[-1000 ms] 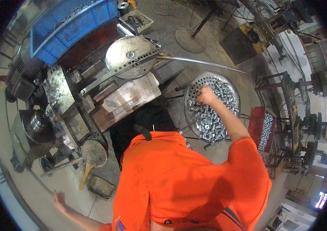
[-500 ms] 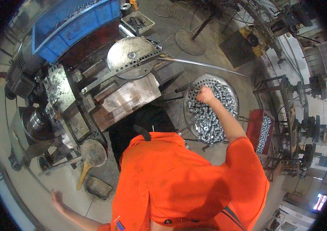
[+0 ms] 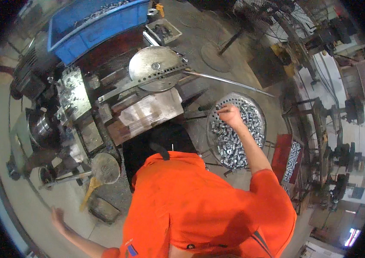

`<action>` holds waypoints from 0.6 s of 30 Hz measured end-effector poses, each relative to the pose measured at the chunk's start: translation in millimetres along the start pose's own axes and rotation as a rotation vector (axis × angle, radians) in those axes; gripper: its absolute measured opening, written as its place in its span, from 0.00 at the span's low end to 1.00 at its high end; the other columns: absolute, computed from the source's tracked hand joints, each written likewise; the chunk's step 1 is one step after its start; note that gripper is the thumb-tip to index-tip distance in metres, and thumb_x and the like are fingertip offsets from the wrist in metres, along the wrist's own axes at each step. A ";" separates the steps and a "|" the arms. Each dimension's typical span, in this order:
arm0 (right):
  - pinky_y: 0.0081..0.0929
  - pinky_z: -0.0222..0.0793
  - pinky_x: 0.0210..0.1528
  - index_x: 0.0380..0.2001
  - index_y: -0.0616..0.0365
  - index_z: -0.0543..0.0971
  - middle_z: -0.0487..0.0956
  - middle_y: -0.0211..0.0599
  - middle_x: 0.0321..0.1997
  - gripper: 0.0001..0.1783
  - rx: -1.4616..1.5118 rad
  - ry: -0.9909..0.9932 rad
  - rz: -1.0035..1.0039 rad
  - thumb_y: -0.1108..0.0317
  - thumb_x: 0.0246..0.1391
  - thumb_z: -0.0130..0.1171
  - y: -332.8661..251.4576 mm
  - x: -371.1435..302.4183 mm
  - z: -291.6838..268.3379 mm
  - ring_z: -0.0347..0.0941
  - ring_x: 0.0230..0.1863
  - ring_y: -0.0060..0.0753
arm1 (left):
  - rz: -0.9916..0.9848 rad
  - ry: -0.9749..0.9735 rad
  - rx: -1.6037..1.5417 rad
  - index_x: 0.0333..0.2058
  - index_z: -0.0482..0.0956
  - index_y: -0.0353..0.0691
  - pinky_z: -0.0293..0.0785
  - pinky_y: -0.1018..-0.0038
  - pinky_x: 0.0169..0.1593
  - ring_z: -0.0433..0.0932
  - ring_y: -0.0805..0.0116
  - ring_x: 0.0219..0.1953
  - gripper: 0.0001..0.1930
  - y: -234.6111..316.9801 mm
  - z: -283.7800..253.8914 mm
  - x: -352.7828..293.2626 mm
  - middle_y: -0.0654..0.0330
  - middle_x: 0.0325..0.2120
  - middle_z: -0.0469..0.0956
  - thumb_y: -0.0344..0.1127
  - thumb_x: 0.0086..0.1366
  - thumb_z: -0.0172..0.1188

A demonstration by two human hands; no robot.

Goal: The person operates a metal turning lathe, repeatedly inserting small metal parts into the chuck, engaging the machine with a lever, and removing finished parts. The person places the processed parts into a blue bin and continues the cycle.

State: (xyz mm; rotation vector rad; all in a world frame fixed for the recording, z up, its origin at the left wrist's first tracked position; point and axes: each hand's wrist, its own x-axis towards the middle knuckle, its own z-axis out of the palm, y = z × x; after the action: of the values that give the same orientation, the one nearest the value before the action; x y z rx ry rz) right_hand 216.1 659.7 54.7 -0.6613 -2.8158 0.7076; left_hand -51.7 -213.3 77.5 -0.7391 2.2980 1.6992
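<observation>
Grip: right hand (image 3: 230,115) curled shut over small metal parts (image 3: 234,146) in round perforated tray (image 3: 213,124), apparently gathering a handful; contents hidden. Left hand (image 3: 58,215) spread, empty, low beside floor. Next calls for lifting clear without spilling.

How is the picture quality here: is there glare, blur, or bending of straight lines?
Head view: strong fisheye bending, so the long rod curves and the corners are black. Glare whitens the metal block and the round plate. The left hand is smeared near the rim; the right hand on the tray of metal parts is fairly sharp. The right background is dim and soft.
</observation>
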 end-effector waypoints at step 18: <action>0.35 0.66 0.44 0.25 0.60 0.80 0.73 0.45 0.41 0.14 0.253 -0.148 -1.152 0.70 0.26 0.57 -445.2 175.1 52.0 0.69 0.43 0.47 | 0.233 0.195 0.766 0.34 0.72 0.31 0.69 0.67 0.28 0.73 0.66 0.22 0.18 13.0 14.5 -102.2 0.55 0.21 0.73 0.40 0.51 0.61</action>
State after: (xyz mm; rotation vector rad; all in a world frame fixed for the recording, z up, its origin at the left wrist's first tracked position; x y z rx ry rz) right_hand -121.4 366.5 232.8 1.0138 -2.5140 0.7996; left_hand 27.5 -168.6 127.9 -0.4887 2.9413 0.6849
